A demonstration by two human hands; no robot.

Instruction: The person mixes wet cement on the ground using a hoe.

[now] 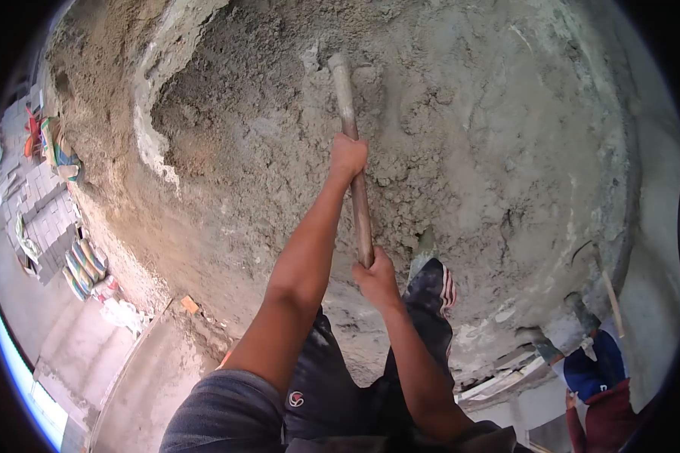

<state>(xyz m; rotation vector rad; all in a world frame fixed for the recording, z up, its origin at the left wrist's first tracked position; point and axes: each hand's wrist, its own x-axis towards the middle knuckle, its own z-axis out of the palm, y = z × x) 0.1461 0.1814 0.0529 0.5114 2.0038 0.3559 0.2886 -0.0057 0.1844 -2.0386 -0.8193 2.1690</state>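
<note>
Both of my hands are wrapped around the wooden handle of a hoe [362, 211]. My left hand [350, 156] grips it farther up, nearer the head, with that arm stretched forward. Lower down, at the end close to my body, my right hand [376, 278] is closed on the same handle. The hoe's head lies at the top of the handle, coated and partly sunk in wet grey mortar [400, 143], so its blade is mostly hidden. Around it the mix is lumpy, turning to drier brown sand [102, 98] at the left.
My dark shoe or trouser leg [428, 287] is at the mortar's near edge. At lower right a person in a maroon top [612, 415] stands by a long wooden handle [610, 294]. Stacked grey blocks [45, 211] and striped sacks [85, 266] lie at the left.
</note>
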